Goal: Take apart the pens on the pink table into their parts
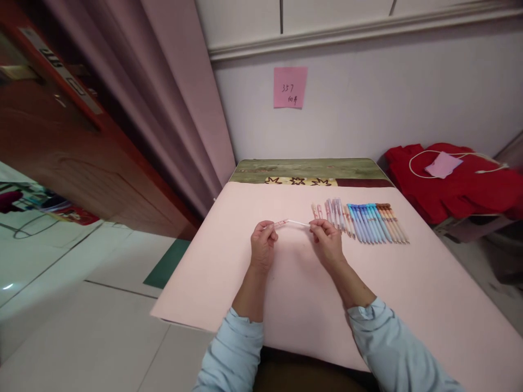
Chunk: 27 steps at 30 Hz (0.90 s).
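Note:
My left hand [263, 243] is closed, pinching a short pink-and-white patterned pen cap [281, 222] between thumb and fingers. My right hand [328, 239] pinches a slim white pen barrel [299, 223], whose far end meets the cap at a slight angle. Whether that tip is inside the cap or only touching it is too small to tell. Just beyond my right hand lies a row of pens side by side: pink patterned ones [319, 210], lilac ones [335, 211], blue ones [370, 224] and orange-brown ones [394, 224].
Pale pink paper [229, 239] covers most of the table, leaving a green patterned strip [302, 165] at the back. A pink note [290, 87] is stuck on the wall. Red cloth [469, 188] with a white cable lies to the right; a wooden door [102, 147] stands left.

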Motion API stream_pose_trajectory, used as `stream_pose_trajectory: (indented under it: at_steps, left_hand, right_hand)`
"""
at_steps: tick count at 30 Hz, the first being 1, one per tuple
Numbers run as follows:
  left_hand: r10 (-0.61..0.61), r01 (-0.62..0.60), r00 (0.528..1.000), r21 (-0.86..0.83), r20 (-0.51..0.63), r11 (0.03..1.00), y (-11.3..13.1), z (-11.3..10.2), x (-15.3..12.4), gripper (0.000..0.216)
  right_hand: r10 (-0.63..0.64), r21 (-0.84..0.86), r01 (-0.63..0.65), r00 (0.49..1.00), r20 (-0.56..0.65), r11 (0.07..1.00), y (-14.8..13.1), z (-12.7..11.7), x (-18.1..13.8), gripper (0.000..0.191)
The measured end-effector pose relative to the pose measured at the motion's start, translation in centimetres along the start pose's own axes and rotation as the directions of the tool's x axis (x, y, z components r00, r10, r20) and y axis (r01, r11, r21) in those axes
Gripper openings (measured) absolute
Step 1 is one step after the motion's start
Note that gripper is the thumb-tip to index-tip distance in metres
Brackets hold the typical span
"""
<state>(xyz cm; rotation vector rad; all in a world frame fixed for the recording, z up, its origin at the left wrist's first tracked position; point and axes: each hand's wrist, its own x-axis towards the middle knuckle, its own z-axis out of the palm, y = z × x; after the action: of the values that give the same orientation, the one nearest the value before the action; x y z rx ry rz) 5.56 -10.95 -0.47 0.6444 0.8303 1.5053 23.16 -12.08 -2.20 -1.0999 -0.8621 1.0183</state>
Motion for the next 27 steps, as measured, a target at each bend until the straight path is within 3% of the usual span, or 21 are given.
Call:
stream_pose_trajectory:
  at_steps: [5, 14, 21, 27]
  left_hand:
    - [0.042, -0.041, 0.999, 0.021, -0.021, 0.999, 0.1, -0.1, 0.1, 0.022]
    - [0.058, -0.058, 0.998, 0.011, -0.027, 0.998, 0.1, 0.6, -0.3, 0.025]
    - [-0.070, 0.072, 0.997, 0.041, -0.038, 0.997, -0.5, 1.1, -0.9, 0.032]
    - [-0.100, 0.100, 0.995, 0.063, -0.002, 0.993, -0.8, 1.1, -1.1, 0.030]
  right_hand:
    - [0.010, -0.049, -0.009, 1.000, 0.009, 0.999, -0.3, 0.0, -0.1, 0.021]
    - [0.078, -0.066, -0.064, 0.968, 0.239, 0.996, 0.3, 1.4, -1.6, 0.035]
    - [0.036, -0.112, -0.014, 0.980, 0.195, 0.994, 0.6, 1.9, -2.2, 0.038]
    - [-0.008, -0.149, 0.032, 0.987, 0.161, 0.988, 0.2, 1.9, -2.3, 0.035]
